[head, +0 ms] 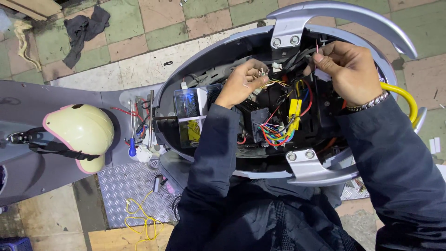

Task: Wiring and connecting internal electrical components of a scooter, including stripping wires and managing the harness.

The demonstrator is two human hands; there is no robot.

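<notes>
1. Head view: both my hands are down in the open scooter body (223, 51), seat off, wiring exposed.
2. My left hand (241, 83) is nearly closed, fingertips pinching a small bunch of thin wires (274, 82) with pale connector ends (262, 72) at the thumb.
3. My right hand (350, 69) is curled shut, thumb and forefinger nipping a fine red wire (317, 46) that stands up just above the knuckles.
4. Between and below my hands: a multicolour loom (274, 132) beside a black box (259, 118), and a yellow connector (294, 109).
5. Handling, my judgement: the wires are light, limp and springy, with thin insulation that is easy to nick. Grip on the insulation close to the terminal, not the bare tip. Connector shells look like brittle plastic, so hold them by the body and don't tug on the leads.
6. Outboard of my left forearm: a clear-cased battery (189, 111). Further that way, a cream helmet (79, 135) on the footboard.
7. Past my right wrist: a yellow cable (404, 97) under the grab rail (344, 14).
</notes>
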